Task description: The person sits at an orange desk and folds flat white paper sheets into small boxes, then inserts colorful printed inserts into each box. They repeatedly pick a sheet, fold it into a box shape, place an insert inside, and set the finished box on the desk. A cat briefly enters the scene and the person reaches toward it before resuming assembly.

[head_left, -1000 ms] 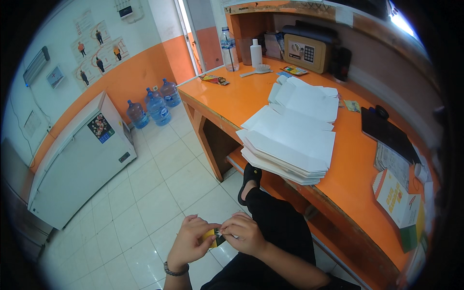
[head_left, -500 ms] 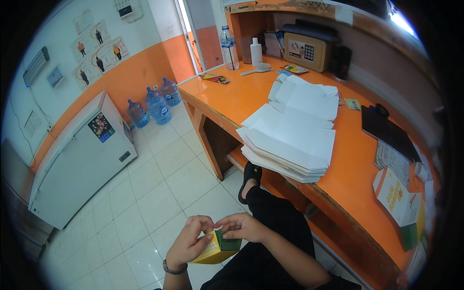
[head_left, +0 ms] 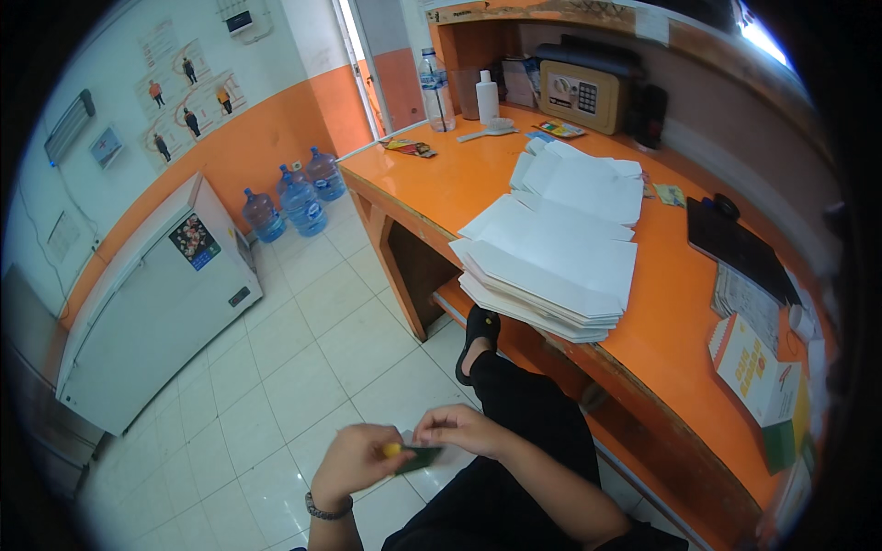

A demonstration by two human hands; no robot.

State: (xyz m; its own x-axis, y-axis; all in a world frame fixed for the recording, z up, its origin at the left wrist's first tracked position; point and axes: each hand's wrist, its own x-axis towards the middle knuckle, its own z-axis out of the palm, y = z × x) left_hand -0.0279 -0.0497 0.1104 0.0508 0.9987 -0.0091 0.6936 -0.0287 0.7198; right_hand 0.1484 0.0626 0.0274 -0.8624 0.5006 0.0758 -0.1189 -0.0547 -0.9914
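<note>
Over my lap, my left hand (head_left: 354,459), with a dark bracelet at the wrist, grips a small folding carton in green and yellow (head_left: 418,459). Its dark green side shows below the fingers, with a patch of yellow by the thumb; the rest is hidden and slightly blurred. My right hand (head_left: 457,430) has its fingers bent and pinched together at the carton's upper edge, where a pale flap shows. A stack of flat white carton blanks (head_left: 560,248) lies on the orange desk (head_left: 680,358) ahead of me, overhanging its front edge.
A folded white, yellow and green carton (head_left: 758,381) stands at the desk's right, near a black laptop (head_left: 740,248). A safe (head_left: 579,96), white bottle (head_left: 487,98), water bottle (head_left: 435,92) and brush (head_left: 490,130) sit farther back. A chest freezer (head_left: 156,303) and blue water jugs (head_left: 301,202) stand left.
The carton has turned in my hands, so its yellow face is mostly out of sight and the green side shows. My left hand has rotated over it; the right has shifted slightly.
</note>
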